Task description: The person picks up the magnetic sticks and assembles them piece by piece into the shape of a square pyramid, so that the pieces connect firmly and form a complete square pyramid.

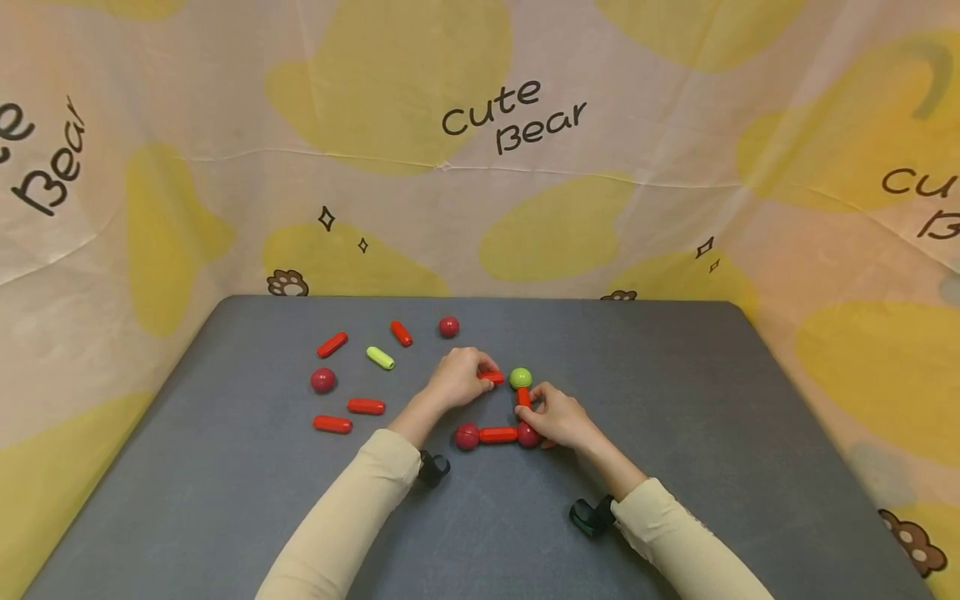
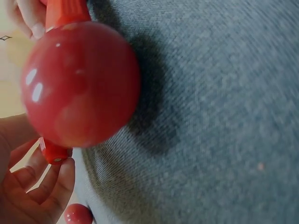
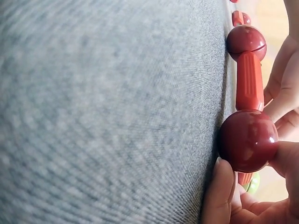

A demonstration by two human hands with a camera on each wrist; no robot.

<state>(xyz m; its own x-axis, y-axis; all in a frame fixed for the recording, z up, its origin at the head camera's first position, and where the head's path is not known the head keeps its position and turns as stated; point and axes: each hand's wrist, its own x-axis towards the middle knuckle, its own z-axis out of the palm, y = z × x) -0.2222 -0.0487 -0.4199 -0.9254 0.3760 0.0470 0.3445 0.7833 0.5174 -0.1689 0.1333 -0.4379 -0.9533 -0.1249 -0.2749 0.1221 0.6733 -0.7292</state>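
Note:
My left hand [image 1: 459, 377] pinches a red magnetic rod [image 1: 491, 377] between thumb and fingers, its end pointing at a green ball [image 1: 521, 378]. That rod's end with a small metal disc shows in the left wrist view. On the table an L of joined pieces lies: a dark red ball [image 1: 467, 437], a red rod [image 1: 498, 435], a second dark red ball [image 3: 248, 141] at the corner, then an upper red rod [image 1: 522, 398] leading to the green ball. My right hand [image 1: 561, 417] grips this L at the corner, fingers around the ball and the upper rod, partly covering both.
Left of the hands lie loose red rods [image 1: 366, 407], a yellow-green rod [image 1: 380, 358], and two dark red balls, one at the left [image 1: 323, 381] and one farther back [image 1: 449, 327]. The grey table [image 1: 675, 375] ends at a printed cloth backdrop [image 1: 420, 208].

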